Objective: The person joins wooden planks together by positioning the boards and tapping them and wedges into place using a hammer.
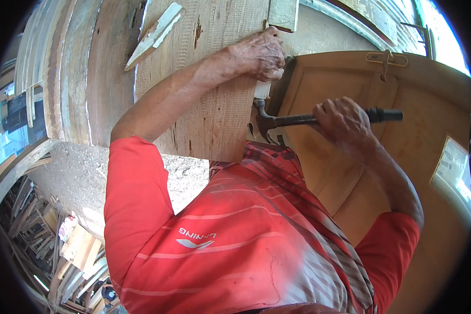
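My left hand (260, 54) is closed at the right edge of a wide, rough-sawn wooden board (204, 125). A short pale piece (262, 90) sticks out below its fingers; what the fist hides I cannot make out. My right hand (344, 121) grips the shaft of a claw hammer (293, 121) with a dark handle end. The hammer's head lies just below the pale piece, close to the board's edge; whether they touch is unclear. A jagged pale wood offcut (156, 36) rests on the board beyond my left forearm.
A brown panelled door (324, 172) with a metal lock plate (386, 58) stands on the right. Several planks (68, 68) lie side by side at left. Scrap wood (81, 248) is heaped at lower left. Another small board (283, 13) sits beyond my left hand.
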The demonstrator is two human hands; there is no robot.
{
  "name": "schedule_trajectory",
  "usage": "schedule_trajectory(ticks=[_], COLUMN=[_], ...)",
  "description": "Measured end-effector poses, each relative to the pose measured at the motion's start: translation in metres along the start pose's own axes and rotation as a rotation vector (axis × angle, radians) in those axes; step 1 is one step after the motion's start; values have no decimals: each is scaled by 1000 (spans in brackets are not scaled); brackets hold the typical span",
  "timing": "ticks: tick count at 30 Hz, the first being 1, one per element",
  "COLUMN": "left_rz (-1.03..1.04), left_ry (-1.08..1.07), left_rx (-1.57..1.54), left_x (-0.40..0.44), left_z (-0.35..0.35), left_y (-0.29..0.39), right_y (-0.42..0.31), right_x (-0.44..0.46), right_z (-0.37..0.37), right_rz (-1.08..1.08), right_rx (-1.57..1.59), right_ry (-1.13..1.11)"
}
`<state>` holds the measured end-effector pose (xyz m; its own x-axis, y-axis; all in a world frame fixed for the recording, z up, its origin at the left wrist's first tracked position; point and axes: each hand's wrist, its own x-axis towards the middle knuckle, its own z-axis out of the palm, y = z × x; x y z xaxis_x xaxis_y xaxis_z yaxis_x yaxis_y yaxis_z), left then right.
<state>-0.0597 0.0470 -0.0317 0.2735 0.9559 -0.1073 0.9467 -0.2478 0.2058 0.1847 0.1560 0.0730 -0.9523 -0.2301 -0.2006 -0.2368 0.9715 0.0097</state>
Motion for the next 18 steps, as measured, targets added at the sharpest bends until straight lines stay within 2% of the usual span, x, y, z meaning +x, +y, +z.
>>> schedule_trajectory(ticks=[3, 4, 6, 10, 16, 18], left_rz=[48, 37, 10, 8, 13, 15], left_ry=[200, 141, 26, 87, 92, 86], left_rx=[-9, 7, 40, 0, -51, -18], left_x=[-2, 1, 4, 1, 3, 4], left_z=[14, 14, 12, 8, 5, 4], left_y=[-5, -5, -5, -5, -2, -3], right_y=[-1, 2, 12, 22, 15, 15], right_x=[-5, -6, -4, 7, 2, 1], right_z=[-1, -2, 1, 0, 5, 5], right_rz=[-126, -175, -170, -26, -188, -168], right_rx=[66, 88, -11, 25, 78, 67], right_ry=[-79, -123, -63, -15, -69, -52])
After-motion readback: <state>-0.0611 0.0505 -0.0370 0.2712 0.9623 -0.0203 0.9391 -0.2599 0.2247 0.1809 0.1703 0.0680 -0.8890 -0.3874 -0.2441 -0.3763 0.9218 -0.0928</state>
